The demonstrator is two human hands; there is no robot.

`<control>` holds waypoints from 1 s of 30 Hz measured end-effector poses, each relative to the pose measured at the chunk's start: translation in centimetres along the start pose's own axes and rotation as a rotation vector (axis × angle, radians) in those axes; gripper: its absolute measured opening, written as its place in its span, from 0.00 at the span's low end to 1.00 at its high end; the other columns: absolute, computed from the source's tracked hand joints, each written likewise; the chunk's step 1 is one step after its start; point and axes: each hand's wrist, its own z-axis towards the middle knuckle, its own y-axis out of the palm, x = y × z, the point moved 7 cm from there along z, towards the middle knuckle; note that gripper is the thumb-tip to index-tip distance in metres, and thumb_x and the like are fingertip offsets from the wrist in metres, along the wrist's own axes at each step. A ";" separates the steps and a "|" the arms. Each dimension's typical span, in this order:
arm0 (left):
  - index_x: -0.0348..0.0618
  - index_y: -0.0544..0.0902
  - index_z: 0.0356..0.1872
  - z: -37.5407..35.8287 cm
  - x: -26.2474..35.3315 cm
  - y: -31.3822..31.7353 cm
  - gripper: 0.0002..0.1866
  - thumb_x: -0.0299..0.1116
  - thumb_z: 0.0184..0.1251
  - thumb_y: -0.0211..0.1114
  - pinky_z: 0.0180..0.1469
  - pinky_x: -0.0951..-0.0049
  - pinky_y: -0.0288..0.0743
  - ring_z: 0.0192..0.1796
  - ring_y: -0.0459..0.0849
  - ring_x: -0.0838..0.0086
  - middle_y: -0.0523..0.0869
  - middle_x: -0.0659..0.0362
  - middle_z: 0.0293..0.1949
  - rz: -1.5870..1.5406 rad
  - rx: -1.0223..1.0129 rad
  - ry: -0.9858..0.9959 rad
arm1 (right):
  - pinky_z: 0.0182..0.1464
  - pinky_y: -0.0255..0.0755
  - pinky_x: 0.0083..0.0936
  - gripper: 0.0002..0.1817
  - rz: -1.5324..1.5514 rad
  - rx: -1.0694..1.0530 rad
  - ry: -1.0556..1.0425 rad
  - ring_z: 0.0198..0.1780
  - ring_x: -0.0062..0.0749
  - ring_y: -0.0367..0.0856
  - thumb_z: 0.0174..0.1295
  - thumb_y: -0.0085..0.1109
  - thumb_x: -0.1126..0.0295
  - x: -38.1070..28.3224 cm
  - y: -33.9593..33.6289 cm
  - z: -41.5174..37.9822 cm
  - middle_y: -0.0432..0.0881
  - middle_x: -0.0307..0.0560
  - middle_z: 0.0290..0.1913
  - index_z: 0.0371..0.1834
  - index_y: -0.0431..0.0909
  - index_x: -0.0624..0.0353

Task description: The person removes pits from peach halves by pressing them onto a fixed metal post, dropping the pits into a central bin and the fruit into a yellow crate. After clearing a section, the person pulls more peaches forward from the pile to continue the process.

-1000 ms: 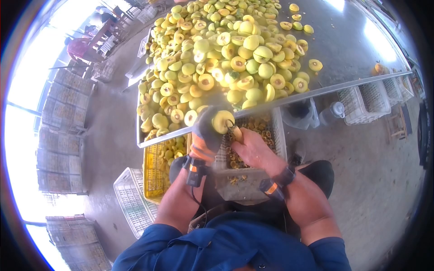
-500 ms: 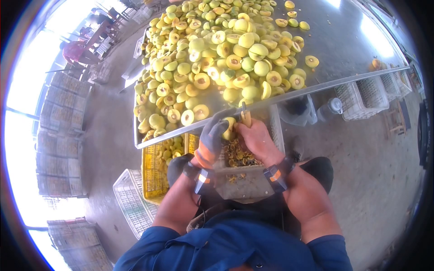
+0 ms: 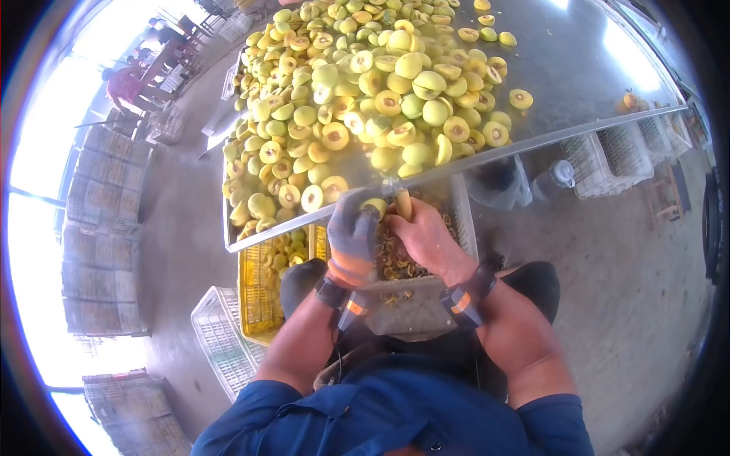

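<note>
My left hand (image 3: 354, 235), in a grey and orange glove, is closed around a halved yellow-green fruit (image 3: 372, 205). Bare and closed, my right hand (image 3: 426, 237) grips a tool with a light wooden handle (image 3: 403, 204), its metal end close to the fruit. Both hands are nearly together over a crate (image 3: 471, 220) of dark scraps, just below the metal rim (image 3: 525, 146) of the table. Beyond that rim lies a large heap of halved fruits (image 3: 334, 137), many with the cut side up.
A yellow crate (image 3: 258, 304) with fruit pieces stands left of my knees, beside a white crate (image 3: 220, 334). More white crates (image 3: 612, 163) and a clear jug (image 3: 561, 175) are at the right under the table. People (image 3: 125, 87) are at the far left.
My left hand has turned and shifted slightly left, its fingers now wrapped further over the fruit. My right hand and the tool have moved a little left. The view has shifted slightly.
</note>
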 end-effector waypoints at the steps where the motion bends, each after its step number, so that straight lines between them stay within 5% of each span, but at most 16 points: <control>1: 0.35 0.85 0.59 -0.1 -0.3 0.1 0.15 0.21 0.74 0.62 0.63 0.66 0.79 0.58 0.86 0.66 0.87 0.52 0.56 -0.038 0.003 -0.016 | 0.29 0.71 0.23 0.09 -0.063 0.004 -0.023 0.28 0.22 0.78 0.75 0.61 0.69 0.1 -0.3 0.1 0.83 0.40 0.33 0.48 0.82 0.65; 3: 0.35 0.85 0.59 0.0 0.4 0.4 0.15 0.20 0.74 0.61 0.63 0.66 0.79 0.58 0.86 0.65 0.87 0.51 0.56 0.080 -0.017 0.080 | 0.38 0.78 0.25 0.14 -0.194 0.010 -0.073 0.36 0.27 0.85 0.73 0.63 0.66 0.4 -1.1 0.5 0.88 0.44 0.36 0.52 0.84 0.68; 5: 0.36 0.85 0.59 0.0 1.9 0.9 0.16 0.20 0.73 0.61 0.62 0.66 0.80 0.58 0.86 0.65 0.87 0.51 0.56 0.393 -0.064 0.298 | 0.36 0.77 0.25 0.13 -0.174 0.015 -0.079 0.34 0.26 0.85 0.72 0.62 0.68 0.8 -1.2 0.6 0.86 0.45 0.35 0.50 0.83 0.67; 8: 0.36 0.85 0.59 0.1 1.7 1.2 0.18 0.18 0.71 0.60 0.61 0.66 0.80 0.57 0.87 0.63 0.87 0.50 0.54 0.515 -0.048 0.347 | 0.33 0.76 0.27 0.11 -0.107 -0.039 -0.012 0.31 0.26 0.83 0.71 0.60 0.69 1.1 -0.7 0.2 0.85 0.44 0.33 0.46 0.82 0.67; 12: 0.36 0.86 0.58 2.0 -2.5 -1.5 0.18 0.21 0.71 0.59 0.57 0.68 0.80 0.53 0.86 0.67 0.88 0.52 0.52 0.101 0.078 0.043 | 0.29 0.73 0.28 0.08 -0.041 -0.038 0.057 0.27 0.25 0.80 0.69 0.58 0.71 1.3 -0.8 -0.5 0.83 0.44 0.32 0.43 0.80 0.66; 15: 0.35 0.88 0.58 2.0 -2.2 -2.3 0.18 0.27 0.72 0.58 0.54 0.71 0.80 0.49 0.84 0.72 0.88 0.56 0.50 -0.092 0.121 -0.051 | 0.36 0.75 0.34 0.10 -0.195 -0.098 0.040 0.31 0.30 0.81 0.68 0.57 0.71 0.4 -0.7 -0.9 0.82 0.44 0.31 0.44 0.80 0.68; 19: 0.36 0.88 0.58 1.7 -0.9 -1.8 0.18 0.27 0.72 0.59 0.53 0.69 0.80 0.49 0.85 0.71 0.88 0.55 0.51 0.146 0.082 0.123 | 0.25 0.68 0.28 0.08 -0.184 -0.201 0.073 0.24 0.22 0.75 0.70 0.60 0.73 1.3 0.9 -1.3 0.78 0.38 0.28 0.48 0.79 0.62; 24: 0.37 0.88 0.56 0.8 1.9 -0.2 0.15 0.25 0.70 0.65 0.53 0.63 0.83 0.49 0.89 0.58 0.89 0.49 0.52 0.653 0.043 0.501 | 0.25 0.67 0.31 0.07 -0.378 -0.192 -0.271 0.23 0.25 0.74 0.73 0.59 0.69 2.4 1.2 -0.1 0.77 0.38 0.28 0.48 0.79 0.61; 26: 0.37 0.88 0.55 0.8 1.9 -0.1 0.15 0.24 0.68 0.67 0.53 0.60 0.83 0.50 0.89 0.54 0.89 0.48 0.52 0.680 0.039 0.469 | 0.25 0.66 0.31 0.05 -0.220 -0.232 -0.105 0.22 0.25 0.73 0.74 0.58 0.69 3.6 1.2 -0.1 0.76 0.38 0.27 0.43 0.78 0.59; 28: 0.37 0.88 0.53 0.9 1.6 -0.1 0.14 0.24 0.68 0.67 0.55 0.59 0.83 0.51 0.89 0.51 0.89 0.47 0.51 0.669 0.049 0.439 | 0.24 0.65 0.31 0.06 0.143 -0.315 0.422 0.21 0.26 0.72 0.75 0.56 0.69 3.8 2.2 -2.1 0.75 0.38 0.26 0.38 0.76 0.57; 30: 0.37 0.88 0.52 0.9 1.1 -0.1 0.12 0.24 0.69 0.65 0.58 0.59 0.82 0.53 0.88 0.51 0.89 0.48 0.49 0.618 0.070 0.410 | 0.22 0.63 0.30 0.08 0.165 -0.304 0.425 0.21 0.24 0.70 0.75 0.56 0.70 3.8 2.3 -2.2 0.72 0.37 0.25 0.35 0.73 0.56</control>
